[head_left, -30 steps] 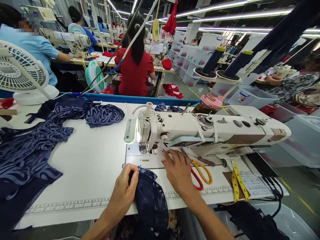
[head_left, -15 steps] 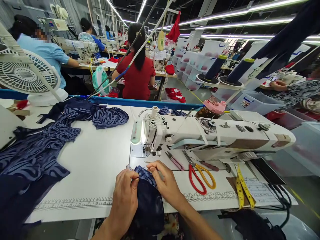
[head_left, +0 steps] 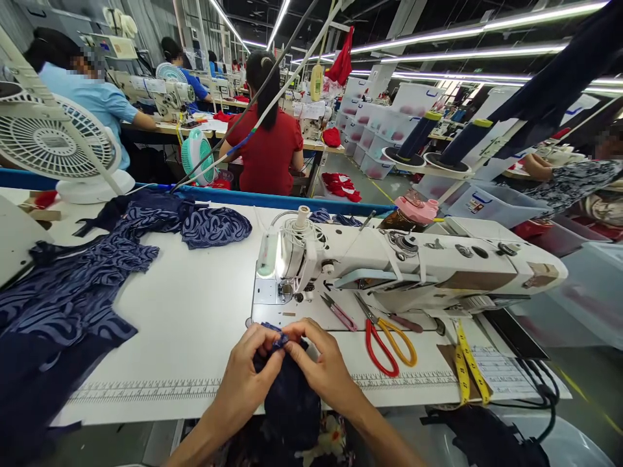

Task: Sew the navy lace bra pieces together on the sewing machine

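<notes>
My left hand [head_left: 253,363] and my right hand [head_left: 318,363] meet at the table's front, each pinching the gathered edge of a navy fabric piece [head_left: 292,395]. Thumbs and fingertips of both hands nearly touch around a patterned blue fold. The plain dark part of the cloth hangs down over the table edge toward my lap. Just beyond my hands stands a white sewing machine [head_left: 438,259], its lit needle area above the metal plate [head_left: 267,292]. Pink-handled thread snips [head_left: 341,312] and scissors with red and yellow handles [head_left: 387,340] lie right of my hands.
Patterned navy fabric pieces [head_left: 82,285] are heaped along the left side, with another piece [head_left: 217,227] behind. A white fan [head_left: 53,139] stands back left. A yellow tape measure [head_left: 464,366] hangs at the right edge. Co-workers sit at machines beyond the table.
Both hands have drawn together on the cloth, the left moving right and its fingers now meeting the right hand's. The patterned edge is now folded between the fingertips.
</notes>
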Demonstrator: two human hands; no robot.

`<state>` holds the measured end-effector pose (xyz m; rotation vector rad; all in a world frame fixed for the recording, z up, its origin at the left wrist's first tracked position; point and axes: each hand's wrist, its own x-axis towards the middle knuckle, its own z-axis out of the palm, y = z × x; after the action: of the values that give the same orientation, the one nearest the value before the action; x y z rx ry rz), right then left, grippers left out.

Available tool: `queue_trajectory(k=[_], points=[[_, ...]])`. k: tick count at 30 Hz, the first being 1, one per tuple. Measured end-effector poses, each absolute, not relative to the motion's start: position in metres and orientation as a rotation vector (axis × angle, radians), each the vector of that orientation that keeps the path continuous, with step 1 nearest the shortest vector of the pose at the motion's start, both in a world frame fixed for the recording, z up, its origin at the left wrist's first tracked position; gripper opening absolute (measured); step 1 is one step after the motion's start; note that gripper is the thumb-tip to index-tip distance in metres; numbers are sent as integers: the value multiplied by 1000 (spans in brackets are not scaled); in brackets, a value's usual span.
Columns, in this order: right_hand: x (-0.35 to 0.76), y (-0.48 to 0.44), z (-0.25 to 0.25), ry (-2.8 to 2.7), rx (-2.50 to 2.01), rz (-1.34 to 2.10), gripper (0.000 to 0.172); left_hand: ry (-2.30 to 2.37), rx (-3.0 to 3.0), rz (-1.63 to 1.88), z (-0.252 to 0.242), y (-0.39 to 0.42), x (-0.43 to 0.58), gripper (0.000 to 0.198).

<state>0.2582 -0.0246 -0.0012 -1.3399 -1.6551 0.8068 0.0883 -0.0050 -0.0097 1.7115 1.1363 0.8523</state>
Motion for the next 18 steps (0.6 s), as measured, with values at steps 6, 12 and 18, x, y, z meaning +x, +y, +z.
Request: queue_trajectory(k=[6, 12, 18], points=[[260, -28, -5, -1677, -1373, 658, 17, 1055, 1482, 855, -8, -1, 87, 21], [261, -34, -7, -1691, -1359, 608, 21, 1087, 1472, 916, -11, 1, 86, 21], [267, -31, 5, -1553, -1302, 1005, 23, 992, 1573, 910, -14, 3, 85, 22]])
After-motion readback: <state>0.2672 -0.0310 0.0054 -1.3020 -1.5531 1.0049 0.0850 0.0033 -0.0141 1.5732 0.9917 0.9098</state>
